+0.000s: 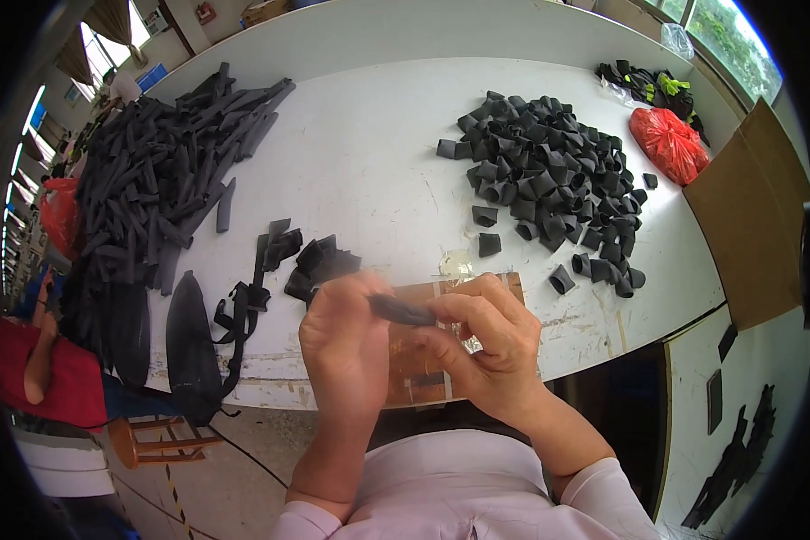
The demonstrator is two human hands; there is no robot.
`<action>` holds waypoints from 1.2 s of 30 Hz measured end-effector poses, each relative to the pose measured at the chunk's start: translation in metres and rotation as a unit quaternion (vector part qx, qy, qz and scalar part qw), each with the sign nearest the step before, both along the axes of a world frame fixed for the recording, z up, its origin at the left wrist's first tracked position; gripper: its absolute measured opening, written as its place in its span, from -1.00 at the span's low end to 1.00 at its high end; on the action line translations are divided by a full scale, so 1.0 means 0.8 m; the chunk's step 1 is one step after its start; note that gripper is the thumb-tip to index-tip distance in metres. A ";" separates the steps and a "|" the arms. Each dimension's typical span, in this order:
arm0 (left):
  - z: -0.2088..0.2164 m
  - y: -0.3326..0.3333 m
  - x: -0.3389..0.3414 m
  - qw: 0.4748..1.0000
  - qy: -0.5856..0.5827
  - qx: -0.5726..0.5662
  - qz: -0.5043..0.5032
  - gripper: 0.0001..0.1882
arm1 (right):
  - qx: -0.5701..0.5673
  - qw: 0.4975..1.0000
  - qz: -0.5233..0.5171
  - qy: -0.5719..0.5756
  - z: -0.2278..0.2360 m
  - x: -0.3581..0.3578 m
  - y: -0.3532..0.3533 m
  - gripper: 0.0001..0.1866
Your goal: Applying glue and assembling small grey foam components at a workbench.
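Note:
In front of my chest, both hands are at one small black piece of fabric or foam (403, 310). My right hand (495, 346) pinches its right end between thumb and fingers. At its left end my left hand (344, 337) is closed on it, with the fingertips smeared by motion. Beneath the hands lies a brown cardboard sheet (414, 360) with clear tape on it, at the table's front edge. Just beyond my left hand are several flat black pieces (319, 259). To the right, a heap of short black tube-like loops (549, 162) spreads over the white table (360, 135).
A large pile of long black strips (153, 171) covers the table's left side, with black straps (238, 315) nearby. At the right stand a red plastic bag (668, 144) and a cardboard panel (747, 216). A person in red (49, 369) sits at the left, near a wooden stool (153, 441).

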State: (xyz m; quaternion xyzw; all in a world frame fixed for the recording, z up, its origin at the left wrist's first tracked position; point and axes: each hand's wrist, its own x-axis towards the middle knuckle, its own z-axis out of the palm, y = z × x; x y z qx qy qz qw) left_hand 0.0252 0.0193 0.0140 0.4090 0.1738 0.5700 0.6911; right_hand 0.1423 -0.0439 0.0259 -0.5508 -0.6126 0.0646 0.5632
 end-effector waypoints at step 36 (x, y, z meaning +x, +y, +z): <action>-0.186 0.210 -0.100 0.638 0.709 0.218 0.205 -0.90 | -0.379 0.825 0.090 0.408 -0.090 -0.001 -0.044 -0.77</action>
